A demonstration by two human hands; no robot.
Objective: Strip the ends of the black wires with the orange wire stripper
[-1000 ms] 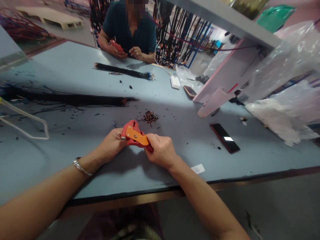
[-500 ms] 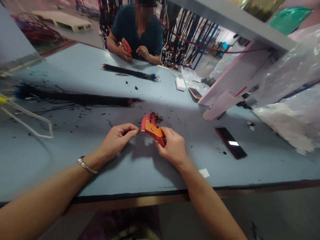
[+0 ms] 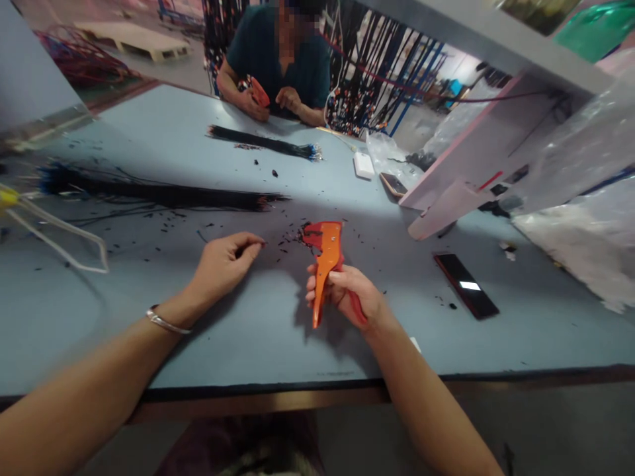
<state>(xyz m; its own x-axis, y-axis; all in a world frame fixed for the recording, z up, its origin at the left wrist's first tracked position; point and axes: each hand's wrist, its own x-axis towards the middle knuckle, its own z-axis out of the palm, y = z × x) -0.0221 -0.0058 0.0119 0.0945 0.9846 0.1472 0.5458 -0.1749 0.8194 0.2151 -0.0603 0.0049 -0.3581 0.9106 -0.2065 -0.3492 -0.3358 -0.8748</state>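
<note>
My right hand (image 3: 358,291) is wrapped round the handles of a red and orange wire stripper (image 3: 329,250), whose head points up and its jaws face left. Between the thumb and forefinger of my left hand (image 3: 225,263) is a thin dark wire (image 3: 264,244); only its tip shows past the fingers, and a blue end appears behind the hand. The wire tip and the stripper jaws are apart. Beyond my left hand lies a long bundle of black wires (image 3: 173,196) with blue ends at the left. Dark offcuts (image 3: 292,237) are scattered by the jaws.
Across the table (image 3: 238,344) a person (image 3: 278,59) holds a red tool near a second wire bundle (image 3: 262,141). A phone (image 3: 465,285) lies at right, below a shelf post (image 3: 461,145) and plastic bags (image 3: 585,225). A white wire frame (image 3: 59,231) stands at left.
The wire stripper has turned in my right hand from lying toward the left to pointing up, showing its orange handle. My left hand has drawn back left with the wire, away from the jaws.
</note>
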